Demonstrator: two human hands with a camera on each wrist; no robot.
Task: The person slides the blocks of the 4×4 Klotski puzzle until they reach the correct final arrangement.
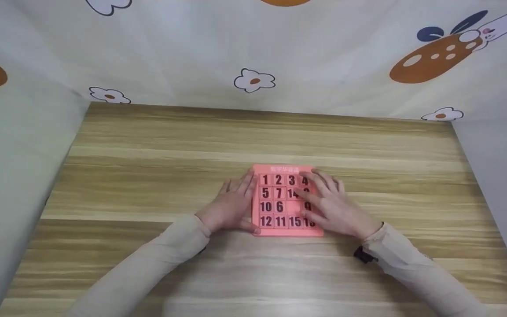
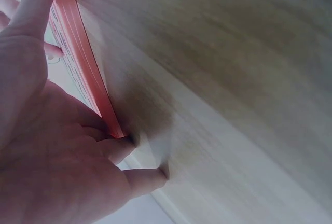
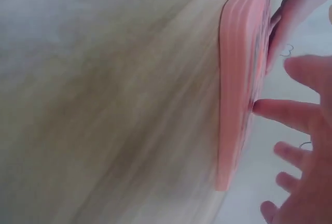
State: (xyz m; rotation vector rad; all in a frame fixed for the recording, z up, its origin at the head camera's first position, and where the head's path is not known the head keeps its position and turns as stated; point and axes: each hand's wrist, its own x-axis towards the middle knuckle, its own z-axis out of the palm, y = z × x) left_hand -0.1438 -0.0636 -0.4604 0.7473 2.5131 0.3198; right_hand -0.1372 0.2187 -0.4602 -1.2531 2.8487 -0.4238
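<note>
The flat, square-cornered pink number-puzzle tray [image 1: 288, 232] lies flat on the bench, its printed heading at the far edge. The pink square tiles with black numerals [image 1: 279, 193] sit inside it: the far row reads 1, 2, 3, 4, and 5 starts the next. Judged by counting order, that much looks settled; 7, 14, 10, 6, 12, 11 and 15 remain out of sequence, with a vacant cell right of the 6. The tile right of the 14 is too covered to read.

The left hand [image 1: 231, 204] lies along the tray's left side, fingers extended, thumb at the near-left corner, bracing rather than clasping. The right hand [image 1: 341, 211] spreads loosely over the tray's right side, one fingertip at the 14, grasping nothing.

Under the tray stretches the wood-grained bench [image 1: 148, 167]; beyond it hangs a pale patterned cloth [image 1: 183, 53].
</note>
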